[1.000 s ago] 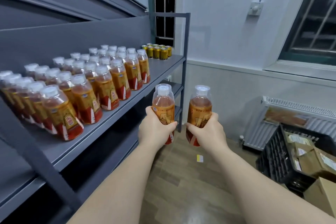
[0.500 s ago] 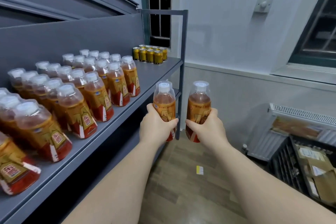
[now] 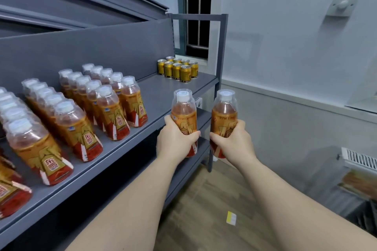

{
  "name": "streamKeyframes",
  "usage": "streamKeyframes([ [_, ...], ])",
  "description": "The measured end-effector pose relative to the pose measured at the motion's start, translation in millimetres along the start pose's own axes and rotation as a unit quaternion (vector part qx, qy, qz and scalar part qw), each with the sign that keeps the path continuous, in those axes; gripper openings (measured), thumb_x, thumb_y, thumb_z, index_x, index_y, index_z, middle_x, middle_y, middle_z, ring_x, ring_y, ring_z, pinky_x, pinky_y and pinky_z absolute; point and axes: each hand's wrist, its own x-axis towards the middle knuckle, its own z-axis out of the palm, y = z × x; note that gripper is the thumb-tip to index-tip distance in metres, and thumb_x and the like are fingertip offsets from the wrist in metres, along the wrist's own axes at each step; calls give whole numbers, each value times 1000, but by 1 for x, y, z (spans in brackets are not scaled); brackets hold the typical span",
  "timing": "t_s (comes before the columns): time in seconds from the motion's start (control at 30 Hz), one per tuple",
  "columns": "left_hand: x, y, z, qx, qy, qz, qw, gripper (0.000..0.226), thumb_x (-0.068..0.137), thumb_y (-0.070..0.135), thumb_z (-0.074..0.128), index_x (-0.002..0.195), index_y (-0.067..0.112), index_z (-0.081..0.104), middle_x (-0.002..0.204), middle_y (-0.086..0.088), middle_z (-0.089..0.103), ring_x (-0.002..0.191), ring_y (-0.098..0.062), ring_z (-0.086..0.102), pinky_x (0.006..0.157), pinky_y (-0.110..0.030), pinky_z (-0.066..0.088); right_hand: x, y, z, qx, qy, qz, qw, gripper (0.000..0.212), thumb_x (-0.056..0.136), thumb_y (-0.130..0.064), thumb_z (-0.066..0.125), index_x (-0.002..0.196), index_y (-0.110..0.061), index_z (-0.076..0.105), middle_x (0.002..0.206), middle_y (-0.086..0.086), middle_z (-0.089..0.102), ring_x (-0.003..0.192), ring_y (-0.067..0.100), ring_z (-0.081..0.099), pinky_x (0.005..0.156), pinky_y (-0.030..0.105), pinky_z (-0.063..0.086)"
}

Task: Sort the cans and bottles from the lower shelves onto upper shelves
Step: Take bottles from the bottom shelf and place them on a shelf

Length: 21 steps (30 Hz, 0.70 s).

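Amber drink fills both bottles, held upright side by side just off the front edge of the grey shelf (image 3: 163,91), near its right end. The left hand (image 3: 175,141) curls tightly round the left bottle (image 3: 183,112), and the right hand (image 3: 234,141) round the right bottle (image 3: 224,114). Each has a white cap and a gold-red label.

two upright amber bottles (image 3: 184,116) (image 3: 224,115) beside the shelf's (image 3: 163,96) bottle rows (image 3: 85,108).
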Motion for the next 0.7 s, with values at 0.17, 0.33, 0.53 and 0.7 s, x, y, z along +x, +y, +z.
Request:
streamKeyframes([
  [0.17,39,4,21,17,13,-15,1000,77,73,53,81,128,26,34,116,2,58,107,-24,61,84,-40,54,51,5,12,8,-24,-13,1000,61,80,-48,77,116,-27,32,111,-1,58,99,19,60,78,34,54],
  [0.33,102,5,35,33,40,-27,998,77,76,53,79,130,23,33,118,0,58,104,-22,58,82,-38,53,113,-4,36,22,-51,-43,998,61,80,-47,77,117,-27,33,104,-6,57,94,14,59,68,25,50],
  [0.53,191,2,42,20,92,-65,993,74,76,55,79,126,23,33,122,-3,59,110,-28,61,87,-46,56,195,-31,75,33,-65,-64,995,59,80,-44,78,114,-27,33,98,-10,53,86,8,55,69,24,47],
  [0.7,255,-10,41,17,129,-97,987,73,79,53,77,128,23,32,123,-3,58,111,-28,60,85,-43,55,256,-54,113,51,-79,-71,993,64,81,-43,79,121,-23,35,110,-4,55,98,16,57,70,23,45],
])
